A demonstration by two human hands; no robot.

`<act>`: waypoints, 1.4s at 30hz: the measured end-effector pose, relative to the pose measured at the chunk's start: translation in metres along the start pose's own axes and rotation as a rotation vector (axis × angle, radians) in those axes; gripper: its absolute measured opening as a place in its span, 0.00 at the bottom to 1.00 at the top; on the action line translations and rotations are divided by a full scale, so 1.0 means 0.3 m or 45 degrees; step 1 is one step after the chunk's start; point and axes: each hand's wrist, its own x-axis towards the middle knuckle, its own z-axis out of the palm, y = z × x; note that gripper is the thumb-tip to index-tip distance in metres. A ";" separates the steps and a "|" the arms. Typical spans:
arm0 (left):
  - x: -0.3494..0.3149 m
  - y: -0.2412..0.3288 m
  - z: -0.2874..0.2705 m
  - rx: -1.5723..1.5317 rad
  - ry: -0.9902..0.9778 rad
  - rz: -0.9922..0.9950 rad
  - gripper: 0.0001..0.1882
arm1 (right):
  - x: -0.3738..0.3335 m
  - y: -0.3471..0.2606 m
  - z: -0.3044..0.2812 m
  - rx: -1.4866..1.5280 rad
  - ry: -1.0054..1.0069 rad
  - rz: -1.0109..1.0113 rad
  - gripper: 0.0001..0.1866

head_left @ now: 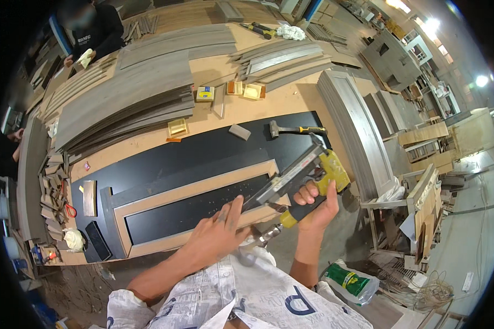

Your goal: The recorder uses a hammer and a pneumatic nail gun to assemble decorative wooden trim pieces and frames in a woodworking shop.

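Observation:
In front of my chest I hold a yellow-green and black nail gun (332, 169), tilted over the right part of the black panel (164, 153). My right hand (319, 210) is wrapped round its dark handle, with a metal air fitting (268, 236) below. Closed at the lower left end of the gun's long magazine (284, 176) is my left hand (217, 226); its thumb is hidden. Beneath lies a pale wood-edged rectangular frame (189, 193) with a dark centre, where small specks are scattered. A hammer (299, 130) rests just beyond the gun.
Stacked grey boards (126, 118) fill the table's left and back; tall panels (357, 131) stand at right. Small fastener boxes (205, 94), a grey block (240, 131) and a phone (97, 241) lie about. A co-worker (90, 33) stands far left. A green-labelled bag (350, 282) sits low right.

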 end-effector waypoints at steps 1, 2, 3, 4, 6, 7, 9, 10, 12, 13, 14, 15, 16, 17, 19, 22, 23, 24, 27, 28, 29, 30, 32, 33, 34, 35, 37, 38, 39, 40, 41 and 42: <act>-0.004 0.001 -0.017 -0.106 -0.089 -0.038 0.43 | 0.009 -0.009 -0.019 0.011 -0.003 0.020 0.21; -0.004 -0.001 -0.028 -0.212 -0.176 -0.077 0.43 | 0.010 -0.024 -0.045 0.011 0.045 0.011 0.22; -0.006 -0.003 -0.040 -0.196 -0.172 -0.115 0.43 | 0.006 -0.029 -0.063 0.018 0.088 0.020 0.23; 0.010 -0.010 -0.044 -0.214 -0.209 -0.036 0.41 | 0.008 -0.042 -0.091 0.077 0.063 0.045 0.23; 0.059 -0.098 -0.044 -0.446 -0.289 0.026 0.31 | 0.011 -0.084 -0.146 0.107 0.014 0.019 0.24; 0.086 -0.181 -0.043 -0.625 -0.182 0.078 0.25 | 0.008 -0.109 -0.166 0.078 -0.009 -0.039 0.24; 0.163 -0.415 0.004 -0.402 0.069 -0.112 0.15 | -0.005 -0.155 -0.155 -0.127 -0.020 -0.150 0.23; 0.198 -0.547 0.036 -0.554 0.405 -0.140 0.12 | -0.015 -0.181 -0.166 -0.206 0.002 -0.190 0.23; 0.249 -0.825 0.079 -0.287 0.591 -0.323 0.10 | -0.047 -0.236 -0.212 -0.315 0.045 -0.265 0.22; 0.274 -0.953 0.099 -0.086 0.618 -0.353 0.10 | -0.069 -0.256 -0.237 -0.308 0.047 -0.263 0.22; 0.305 -1.031 0.112 -0.004 0.609 -0.361 0.10 | -0.097 -0.278 -0.261 -0.344 0.128 -0.321 0.21; 0.331 -1.087 0.117 0.082 0.598 -0.367 0.10 | -0.124 -0.285 -0.271 -0.375 0.210 -0.378 0.21; 0.348 -1.135 0.133 0.085 0.588 -0.365 0.10 | -0.158 -0.290 -0.280 -0.369 0.220 -0.379 0.21; 0.384 -1.175 0.162 0.198 0.471 -0.454 0.10 | -0.199 -0.295 -0.266 -0.381 0.303 -0.443 0.21; 0.409 -1.204 0.191 0.300 0.337 -0.529 0.10 | -0.271 -0.319 -0.284 -0.402 0.406 -0.516 0.21; 0.414 -1.214 0.235 0.376 0.363 -0.497 0.19 | -0.379 -0.358 -0.369 -0.365 0.301 -0.540 0.22; 0.389 -1.208 0.255 0.424 0.494 -0.428 0.21 | -0.404 -0.358 -0.380 -0.382 0.344 -0.588 0.22; 0.385 -1.198 0.241 0.297 0.427 -0.526 0.24 | -0.421 -0.357 -0.390 -0.381 0.404 -0.601 0.21; 0.377 -1.182 0.255 0.208 0.409 -0.542 0.26 | -0.467 -0.348 -0.374 -0.371 0.534 -0.654 0.21; 0.367 -1.208 0.271 0.299 0.426 -0.447 0.25 | -0.478 -0.345 -0.384 -0.310 0.555 -0.651 0.20; 0.358 -1.237 0.290 0.387 0.451 -0.353 0.24 | -0.481 -0.341 -0.392 -0.250 0.570 -0.648 0.20; 0.367 -1.224 0.291 0.416 0.371 -0.381 0.21 | -0.478 -0.332 -0.406 -0.209 0.530 -0.660 0.21; 0.327 -1.314 0.281 0.394 0.328 -0.366 0.14 | -0.434 -0.299 -0.363 -0.210 0.356 -0.708 0.23; 0.302 -1.381 0.295 0.339 0.361 -0.329 0.11 | -0.405 -0.289 -0.336 -0.252 0.223 -0.737 0.24; 0.357 -1.299 0.316 0.142 0.407 -0.420 0.09 | -0.404 -0.302 -0.356 -0.230 0.061 -0.769 0.26; 0.395 -1.216 0.305 -0.040 0.448 -0.522 0.06 | -0.404 -0.309 -0.392 -0.200 -0.111 -0.790 0.29; 0.351 -1.317 0.294 0.057 0.496 -0.383 0.06 | -0.379 -0.303 -0.395 -0.166 -0.200 -0.788 0.30; 0.358 -1.351 0.302 0.138 0.545 -0.264 0.05 | -0.367 -0.302 -0.377 -0.115 -0.285 -0.750 0.31; 0.359 -1.340 0.305 0.138 0.542 -0.250 0.05 | -0.348 -0.297 -0.369 -0.061 -0.367 -0.697 0.31; 0.357 -1.331 0.304 0.123 0.544 -0.383 0.05 | -0.328 -0.293 -0.364 -0.075 -0.418 -0.676 0.31; 0.352 -1.327 0.296 0.112 0.547 -0.520 0.05 | -0.318 -0.296 -0.368 -0.066 -0.417 -0.682 0.31; 0.325 -1.339 0.277 0.157 0.588 -0.410 0.08 | -0.311 -0.295 -0.370 -0.058 -0.472 -0.633 0.31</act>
